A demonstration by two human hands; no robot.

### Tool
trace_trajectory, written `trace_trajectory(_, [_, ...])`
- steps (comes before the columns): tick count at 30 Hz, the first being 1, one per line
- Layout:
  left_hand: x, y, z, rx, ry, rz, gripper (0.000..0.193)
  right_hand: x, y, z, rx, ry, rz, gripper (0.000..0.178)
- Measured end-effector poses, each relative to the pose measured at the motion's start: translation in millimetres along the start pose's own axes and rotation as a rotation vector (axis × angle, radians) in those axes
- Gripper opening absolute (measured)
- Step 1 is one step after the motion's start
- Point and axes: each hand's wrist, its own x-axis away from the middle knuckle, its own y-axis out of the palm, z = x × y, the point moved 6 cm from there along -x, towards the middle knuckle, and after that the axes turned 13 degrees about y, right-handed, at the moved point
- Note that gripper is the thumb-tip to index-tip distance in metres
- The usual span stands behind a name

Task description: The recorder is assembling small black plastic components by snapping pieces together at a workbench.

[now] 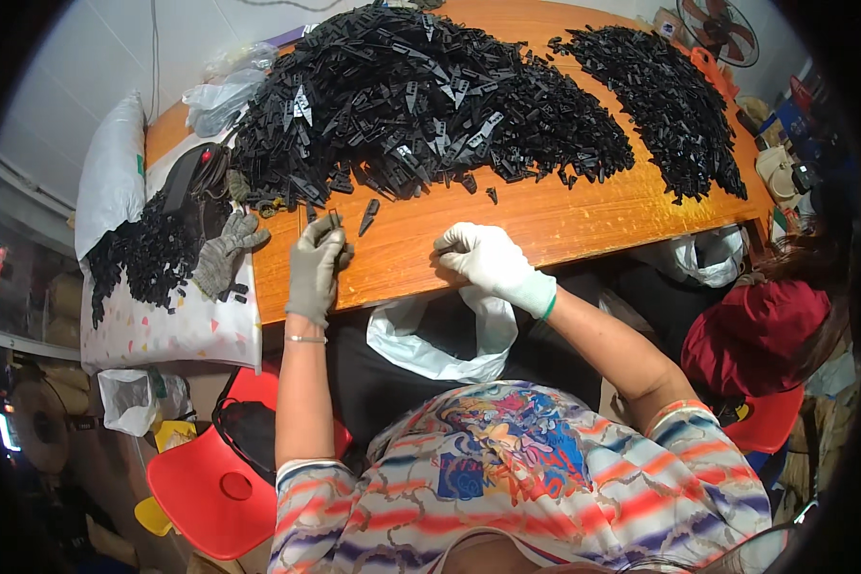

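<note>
My left hand [316, 263], in a grey glove, is closed over the near edge of the wooden table [411, 230], and dark bits of a small black plastic piece [335, 219] show at its fingertips. Just to the right of those fingers lies a loose, pointed black plastic piece [369, 216]. My right hand [488, 258] wears a white glove with a green cuff edge; its fingers are pressed together low over the table, and whatever they may hold is hidden. Beyond both hands rises a big heap of similar black plastic pieces [392, 96].
A second black heap [660, 105] spreads at the right. Left are more pieces [143, 258], an empty grey glove [228, 253] and a white sack [115, 182]. An open white plastic bag [392, 349] hangs below the table edge. Another person's red sleeve [756, 330] is at right.
</note>
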Motion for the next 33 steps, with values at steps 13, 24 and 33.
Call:
trace_trajectory(13, [58, 89, 24, 0.451, -0.139, -0.008, 0.031, 6, 5, -51, -0.059, -0.123, 0.135, 0.026])
trace_trajectory(24, [77, 110, 43, 0.273, 0.027, -0.065, 0.028, 14, 7, -61, -0.296, -0.193, 0.128, 0.03])
trace_trajectory(33, [79, 105, 40, 0.22, 0.087, -0.075, 0.018, 20, 10, -63, -0.24, -0.131, 0.108, 0.027])
